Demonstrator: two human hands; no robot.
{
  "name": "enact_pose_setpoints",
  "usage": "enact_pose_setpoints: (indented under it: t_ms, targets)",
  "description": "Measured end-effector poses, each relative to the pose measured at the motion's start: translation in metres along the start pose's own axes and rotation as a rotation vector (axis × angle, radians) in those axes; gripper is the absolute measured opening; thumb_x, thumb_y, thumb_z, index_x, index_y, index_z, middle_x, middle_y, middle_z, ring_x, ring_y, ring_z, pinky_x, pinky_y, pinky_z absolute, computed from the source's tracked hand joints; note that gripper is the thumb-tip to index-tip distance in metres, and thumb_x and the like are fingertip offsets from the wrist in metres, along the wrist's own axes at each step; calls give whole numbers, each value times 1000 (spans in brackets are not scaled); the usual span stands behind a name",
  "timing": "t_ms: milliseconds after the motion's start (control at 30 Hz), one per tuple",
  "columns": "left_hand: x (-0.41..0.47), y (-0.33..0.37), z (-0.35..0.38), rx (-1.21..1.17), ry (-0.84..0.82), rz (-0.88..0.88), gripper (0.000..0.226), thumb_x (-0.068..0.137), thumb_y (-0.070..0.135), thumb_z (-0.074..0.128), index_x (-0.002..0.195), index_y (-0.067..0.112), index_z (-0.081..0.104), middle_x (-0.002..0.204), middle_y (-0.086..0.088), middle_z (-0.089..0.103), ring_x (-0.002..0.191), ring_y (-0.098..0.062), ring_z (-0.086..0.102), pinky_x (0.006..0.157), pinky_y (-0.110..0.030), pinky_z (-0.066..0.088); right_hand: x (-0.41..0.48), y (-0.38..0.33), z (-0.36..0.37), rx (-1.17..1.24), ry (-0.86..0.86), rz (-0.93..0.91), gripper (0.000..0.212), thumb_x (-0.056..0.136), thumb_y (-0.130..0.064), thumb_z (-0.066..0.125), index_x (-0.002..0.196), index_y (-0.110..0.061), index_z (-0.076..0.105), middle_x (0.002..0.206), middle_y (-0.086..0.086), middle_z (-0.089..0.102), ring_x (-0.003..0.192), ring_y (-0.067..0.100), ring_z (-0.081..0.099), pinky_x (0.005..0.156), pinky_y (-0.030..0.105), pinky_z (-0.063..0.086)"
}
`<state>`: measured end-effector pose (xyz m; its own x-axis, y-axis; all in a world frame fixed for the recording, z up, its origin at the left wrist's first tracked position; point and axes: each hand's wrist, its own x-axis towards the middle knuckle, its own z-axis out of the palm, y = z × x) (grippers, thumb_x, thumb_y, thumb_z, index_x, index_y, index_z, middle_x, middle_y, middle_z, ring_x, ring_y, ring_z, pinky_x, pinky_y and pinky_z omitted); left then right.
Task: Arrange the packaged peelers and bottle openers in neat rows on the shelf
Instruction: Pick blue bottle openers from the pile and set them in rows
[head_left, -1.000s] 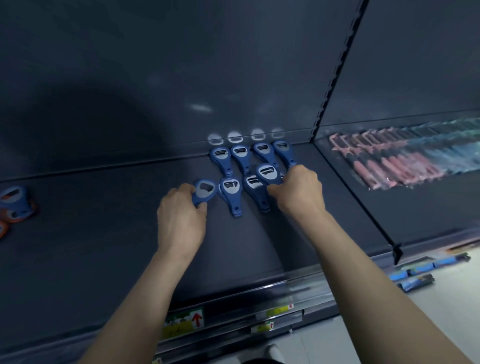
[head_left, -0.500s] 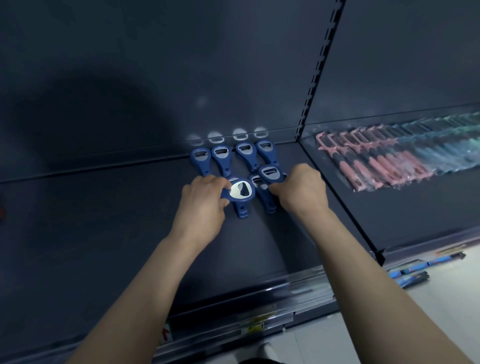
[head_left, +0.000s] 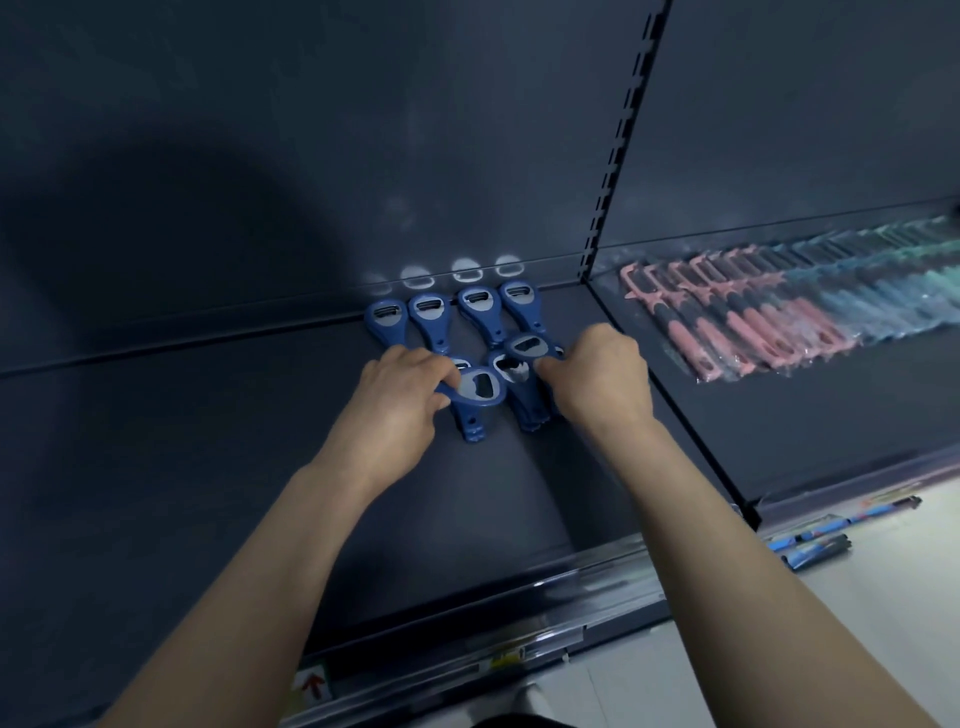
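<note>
My left hand (head_left: 400, 400) pinches a blue bottle opener (head_left: 480, 389) by the rim of its head, thumb + fingers curled on it, held tilted just above the shelf (head_left: 208, 441). Right hand (head_left: 597, 384) has its fingers curled onto a second opener (head_left: 527, 347), tips at its right edge. Looks like a grip, tho the palm side's hidden. Both hands work over the front row (head_left: 527, 410), where the openers overlap, handles toward the shelf's front edge. Behind it the back row (head_left: 478, 309) of 4 lies tidy along the back edge. Wrapped peelers (head_left: 727, 327) sit lined up in the bay to the right.

Step in hand, I reckon: building the 2nd row of openers. Nxt move calls for laying the left one flat at the row's left end, handle parallel w/ the rest, no overlap, then squaring up the right one.
</note>
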<state>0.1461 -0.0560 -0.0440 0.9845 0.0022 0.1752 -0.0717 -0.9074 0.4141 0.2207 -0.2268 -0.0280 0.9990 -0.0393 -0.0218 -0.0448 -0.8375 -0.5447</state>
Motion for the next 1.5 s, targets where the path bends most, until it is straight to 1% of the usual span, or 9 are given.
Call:
enact_pose_setpoints:
  t_ms: [233,367,533,700,1033,1133,1233,1367,1500]
  targets:
    - [4,1,2,-83,24,-28,18,92,8,53,102,20,61,98,16,48,103,-10,40,88,-23,29,2,17,-7,-48,36,30,45,84,-32,66,57,-9,39,56,5,44,48,21,44,41,22,24]
    - [3,1,3,-81,23,-32,17,92,9,53,101,22,61,97,17,47,101,-10,39,87,-23,28,-2,17,1,-77,12,40,43,85,-32,64,59,-9,38,69,10,52,66,27,51,55,27,36]
    - [-1,0,1,-75,38,-40,16,92,9,53,101,20,62,99,14,52,101,-10,41,87,-23,28,-7,15,6,-72,-34,44,47,83,-33,67,58,-11,34,60,4,44,64,26,49,46,24,29]
    - [-7,-1,0,-84,47,-42,15,92,10,54,100,18,62,105,9,58,102,-11,42,89,-24,30,-9,12,6,-143,-9,20,42,85,-22,63,59,-12,32,69,7,48,75,31,57,57,29,36]
    - [-10,-6,-1,-65,32,-43,17,92,9,53,101,21,61,106,10,56,104,-12,41,87,-23,28,-11,13,7,-169,-18,-8,18,84,-7,62,77,-6,45,90,16,61,83,32,59,60,30,41]
    - [-8,-8,-2,-65,0,-31,17,91,6,53,98,20,61,106,8,58,102,-13,41,86,-23,29,-12,9,0,-208,49,-95,14,86,-14,60,83,-5,50,96,18,61,91,34,57,66,33,40]
    - [-4,-7,-4,-93,-35,-26,17,91,6,53,97,20,61,108,5,57,105,-15,43,93,-29,35,-15,-5,-2,-62,39,-258,15,86,-16,59,92,-2,58,97,14,63,93,34,57,72,35,47]
    - [-4,-9,-7,-129,37,-80,15,89,10,57,95,23,59,95,12,51,94,-5,41,75,-15,28,-25,-24,4,95,-139,-360,28,84,-27,67,106,-11,66,101,8,66,95,24,59,80,31,48]
    - [-8,-8,-5,-80,148,-136,6,86,14,62,91,16,59,81,15,44,88,-9,40,67,-15,22,-24,-26,10,40,-77,-356,19,88,-15,59,103,-8,66,101,11,67,93,27,60,79,33,50]
